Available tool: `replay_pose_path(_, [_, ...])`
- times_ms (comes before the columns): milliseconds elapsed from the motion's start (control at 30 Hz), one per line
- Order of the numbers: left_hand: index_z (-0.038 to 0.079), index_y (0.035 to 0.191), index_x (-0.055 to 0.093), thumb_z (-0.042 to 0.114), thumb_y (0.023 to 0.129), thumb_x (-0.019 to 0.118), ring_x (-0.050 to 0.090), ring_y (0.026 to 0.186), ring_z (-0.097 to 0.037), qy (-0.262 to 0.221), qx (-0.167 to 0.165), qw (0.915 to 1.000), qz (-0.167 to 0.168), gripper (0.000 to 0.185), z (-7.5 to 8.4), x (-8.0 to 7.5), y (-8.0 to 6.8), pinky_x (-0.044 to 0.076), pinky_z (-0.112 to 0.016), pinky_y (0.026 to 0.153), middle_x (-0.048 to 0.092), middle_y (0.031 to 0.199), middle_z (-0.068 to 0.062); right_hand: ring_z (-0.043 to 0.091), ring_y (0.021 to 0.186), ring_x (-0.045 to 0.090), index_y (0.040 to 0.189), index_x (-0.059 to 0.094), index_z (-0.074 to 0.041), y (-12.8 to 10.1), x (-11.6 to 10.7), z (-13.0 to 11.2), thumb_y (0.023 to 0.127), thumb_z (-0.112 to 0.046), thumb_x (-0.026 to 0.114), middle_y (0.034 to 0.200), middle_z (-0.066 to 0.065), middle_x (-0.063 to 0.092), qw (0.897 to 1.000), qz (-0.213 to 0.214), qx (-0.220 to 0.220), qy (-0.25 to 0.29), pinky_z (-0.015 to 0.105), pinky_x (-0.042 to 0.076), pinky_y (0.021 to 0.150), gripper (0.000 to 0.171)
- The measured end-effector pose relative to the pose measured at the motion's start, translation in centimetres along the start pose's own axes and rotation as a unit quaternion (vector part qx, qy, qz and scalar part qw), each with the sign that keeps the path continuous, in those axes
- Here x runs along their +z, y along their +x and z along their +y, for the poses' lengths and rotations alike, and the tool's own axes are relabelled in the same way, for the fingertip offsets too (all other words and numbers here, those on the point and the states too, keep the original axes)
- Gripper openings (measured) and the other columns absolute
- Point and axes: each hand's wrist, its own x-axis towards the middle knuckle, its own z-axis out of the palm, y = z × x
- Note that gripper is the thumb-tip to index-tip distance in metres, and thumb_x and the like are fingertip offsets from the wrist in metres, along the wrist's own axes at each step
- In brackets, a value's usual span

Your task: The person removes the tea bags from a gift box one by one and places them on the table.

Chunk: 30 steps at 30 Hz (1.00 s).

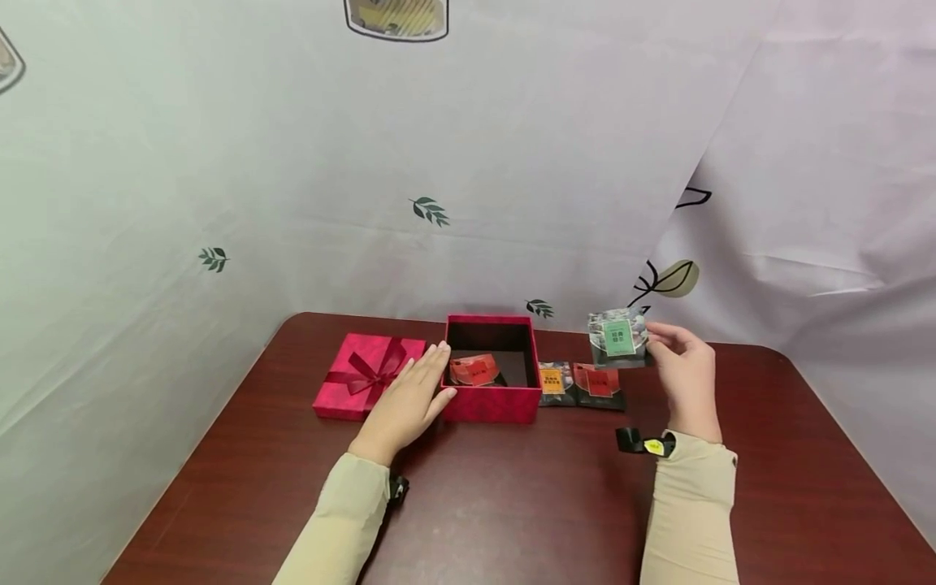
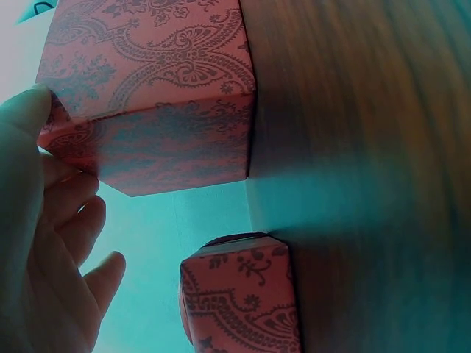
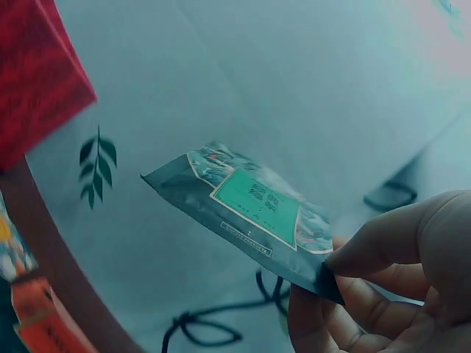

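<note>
An open red gift box point(image 1: 488, 400) stands mid-table with a red-labelled packet point(image 1: 475, 370) inside. My left hand point(image 1: 411, 398) rests flat against the box's left wall point(image 2: 169, 147), fingers straight. My right hand point(image 1: 683, 374) is raised to the right of the box and pinches a dark packet with a green label point(image 1: 618, 337) by its edge point(image 3: 254, 209), thumb over fingers. Two more packets, one orange-labelled point(image 1: 553, 382) and one red-labelled point(image 1: 600, 383), lie on the table just right of the box.
The box's red lid with a ribbon bow point(image 1: 366, 374) lies to the left of the box, its side visible in the left wrist view point(image 2: 243, 301). The dark wooden table point(image 1: 512, 504) is backed by a white leaf-print cloth point(image 1: 468, 162).
</note>
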Motion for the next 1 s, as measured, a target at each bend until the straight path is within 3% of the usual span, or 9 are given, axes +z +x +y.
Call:
replay_pose_path(267, [0.005, 0.160, 0.029, 0.040, 0.103, 0.058, 0.023, 0.153, -0.027, -0.002, -0.002, 1.0000, -0.003, 0.072, 0.0, 0.0, 0.0, 0.023, -0.051, 0.122, 0.029, 0.165, -0.012, -0.001, 0.078, 0.056, 0.129, 0.065, 0.003, 1.1, -1.5, 2.5, 0.098, -0.008, 0.057, 0.078, -0.020, 0.061, 0.999, 0.003, 0.042, -0.018, 0.018, 0.048, 0.068, 0.034])
replay_pose_path(467, [0.005, 0.159, 0.030, 0.040, 0.103, 0.058, 0.023, 0.153, -0.026, 0.001, -0.001, 1.0000, -0.002, 0.072, 0.0, 0.0, -0.1, 0.023, -0.050, 0.122, 0.029, 0.165, -0.011, 0.000, 0.072, 0.059, 0.130, 0.064, 0.005, 1.5, -2.3, 4.0, 0.100, -0.008, 0.055, 0.077, -0.016, 0.062, 0.997, -0.001, 0.070, -0.037, 0.019, 0.053, 0.066, 0.034])
replay_pose_path(600, [0.006, 0.160, 0.029, 0.041, 0.103, 0.057, 0.023, 0.154, -0.026, -0.001, -0.002, 1.0000, -0.003, 0.072, 0.1, 0.0, -0.1, 0.022, -0.050, 0.122, 0.028, 0.165, -0.011, 0.000, 0.069, 0.056, 0.128, 0.065, 0.006, 1.8, -2.7, 4.9, 0.099, -0.007, 0.055, 0.078, -0.010, 0.064, 0.995, 0.006, 0.075, -0.066, 0.017, 0.050, 0.061, 0.033])
replay_pose_path(700, [0.006, 0.160, 0.029, 0.041, 0.103, 0.057, 0.023, 0.153, -0.026, -0.001, -0.001, 1.0000, -0.001, 0.073, 0.0, 0.0, -0.1, 0.023, -0.050, 0.122, 0.028, 0.165, -0.011, 0.004, 0.071, 0.054, 0.125, 0.066, 0.008, 2.0, -2.9, 5.6, 0.098, -0.006, 0.056, 0.089, 0.005, 0.069, 0.992, 0.011, 0.077, -0.101, 0.018, 0.046, 0.058, 0.033])
replay_pose_path(800, [0.006, 0.160, 0.029, 0.041, 0.103, 0.057, 0.023, 0.153, -0.027, -0.001, -0.002, 1.0000, -0.001, 0.073, 0.0, 0.0, -0.1, 0.022, -0.050, 0.122, 0.028, 0.165, -0.011, 0.011, 0.079, 0.054, 0.125, 0.066, 0.009, 2.1, -3.0, 6.2, 0.097, -0.007, 0.056, 0.111, 0.021, 0.067, 0.989, 0.009, 0.087, -0.124, 0.019, 0.044, 0.060, 0.034])
replay_pose_path(900, [0.006, 0.160, 0.029, 0.040, 0.103, 0.057, 0.024, 0.153, -0.028, 0.000, -0.003, 1.0000, -0.002, 0.072, 0.0, 0.0, -0.1, 0.022, -0.049, 0.122, 0.029, 0.165, -0.011, 0.017, 0.087, 0.054, 0.126, 0.065, 0.009, 2.2, -3.0, 6.9, 0.097, -0.010, 0.055, 0.124, 0.026, 0.062, 0.986, 0.005, 0.099, -0.137, 0.019, 0.043, 0.061, 0.036])
replay_pose_path(1000, [0.007, 0.160, 0.028, 0.040, 0.103, 0.057, 0.024, 0.153, -0.028, 0.001, -0.004, 1.0000, -0.003, 0.072, 0.0, 0.1, 0.0, 0.023, -0.049, 0.122, 0.028, 0.165, -0.011, 0.016, 0.081, 0.054, 0.126, 0.066, 0.008, 2.2, -3.0, 7.5, 0.097, -0.010, 0.054, 0.124, 0.027, 0.061, 0.983, 0.003, 0.106, -0.150, 0.020, 0.043, 0.058, 0.036])
